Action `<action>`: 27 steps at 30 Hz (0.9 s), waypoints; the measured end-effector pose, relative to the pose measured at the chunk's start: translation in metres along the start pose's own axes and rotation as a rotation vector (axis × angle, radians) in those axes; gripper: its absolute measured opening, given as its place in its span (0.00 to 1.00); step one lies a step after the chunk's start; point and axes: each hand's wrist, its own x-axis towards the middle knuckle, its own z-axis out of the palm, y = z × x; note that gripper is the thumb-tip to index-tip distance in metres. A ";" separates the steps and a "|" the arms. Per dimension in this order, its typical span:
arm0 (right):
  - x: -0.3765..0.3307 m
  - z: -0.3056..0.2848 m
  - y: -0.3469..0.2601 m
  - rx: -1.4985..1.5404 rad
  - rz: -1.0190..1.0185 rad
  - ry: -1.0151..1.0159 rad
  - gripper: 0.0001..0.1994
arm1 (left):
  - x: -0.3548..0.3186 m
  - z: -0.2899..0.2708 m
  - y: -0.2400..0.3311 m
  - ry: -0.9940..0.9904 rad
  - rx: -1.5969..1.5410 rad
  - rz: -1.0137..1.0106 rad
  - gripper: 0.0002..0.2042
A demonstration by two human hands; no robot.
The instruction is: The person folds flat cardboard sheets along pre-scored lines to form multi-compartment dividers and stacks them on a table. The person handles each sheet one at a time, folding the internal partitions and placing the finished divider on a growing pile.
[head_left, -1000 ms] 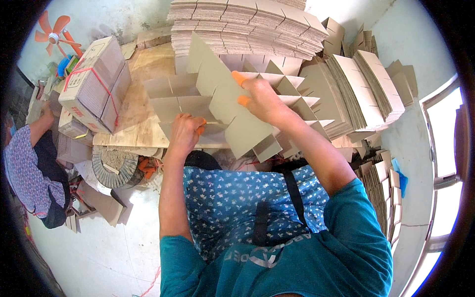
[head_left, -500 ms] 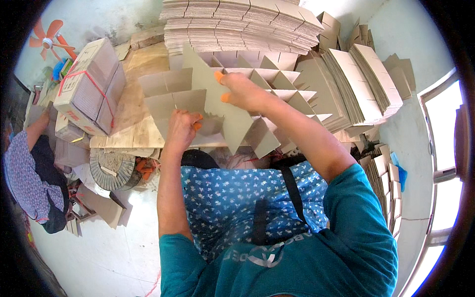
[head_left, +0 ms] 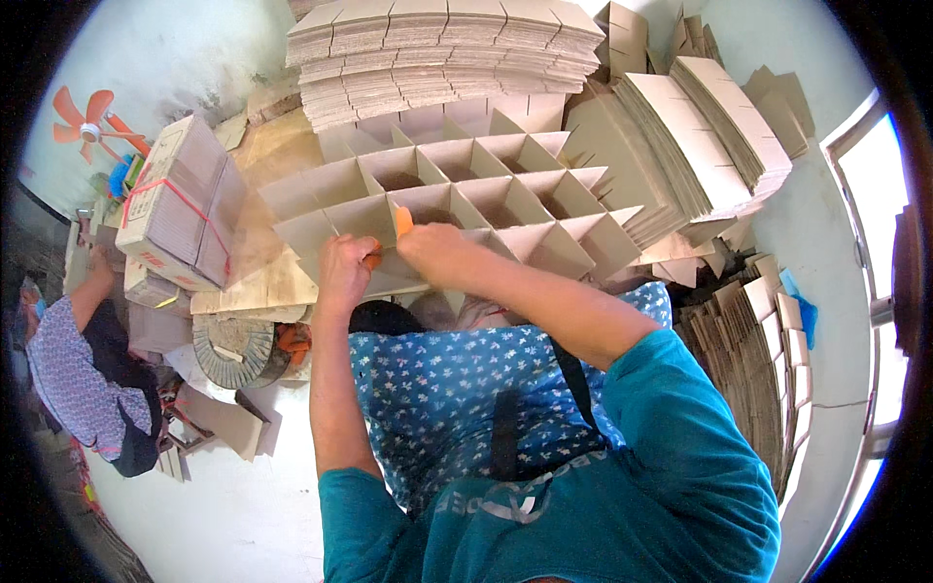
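Note:
A cardboard divider grid (head_left: 471,201) stands on edge on the wooden table, its slotted strips crossing into several square cells. My left hand (head_left: 343,267) is closed on the near strip at the grid's left part, an orange finger cover on one fingertip. Right beside it, my right hand (head_left: 437,255) pinches the top of a cross strip near the same edge, also with an orange finger cover showing. The lower parts of the near cells are hidden behind my hands and forearms.
Tall stacks of slotted cardboard strips (head_left: 447,58) stand behind the grid; more stacks (head_left: 671,146) lie at its right. A strapped carton (head_left: 180,209) sits at the table's left. Another person (head_left: 92,360) is at the far left, near an orange fan (head_left: 89,129).
The cross strip that stood high and slanted is now down level within the grid. My right hand has come down and left, close to my left hand. The view has shifted slightly.

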 end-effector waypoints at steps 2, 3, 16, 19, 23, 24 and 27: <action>-0.005 0.004 -0.002 0.015 0.021 -0.031 0.08 | -0.002 0.003 -0.004 -0.033 -0.002 -0.016 0.08; -0.008 0.004 0.000 0.074 0.032 -0.011 0.09 | -0.002 0.003 -0.008 -0.051 -0.002 -0.021 0.09; -0.187 -0.109 0.294 -0.669 0.996 0.515 0.20 | -0.005 -0.016 0.042 0.006 0.067 -0.029 0.19; -0.213 -0.129 0.300 -0.490 1.165 0.416 0.19 | -0.009 -0.015 0.033 0.052 0.068 -0.020 0.18; -0.230 -0.112 0.326 -0.548 1.063 0.284 0.11 | -0.007 -0.014 0.039 0.037 0.069 -0.017 0.18; -0.228 -0.105 0.333 -0.600 0.990 0.238 0.08 | -0.006 -0.012 0.040 0.037 0.068 -0.017 0.18; -0.224 -0.099 0.337 -0.776 0.834 0.140 0.07 | -0.007 -0.008 0.039 0.027 0.082 -0.021 0.18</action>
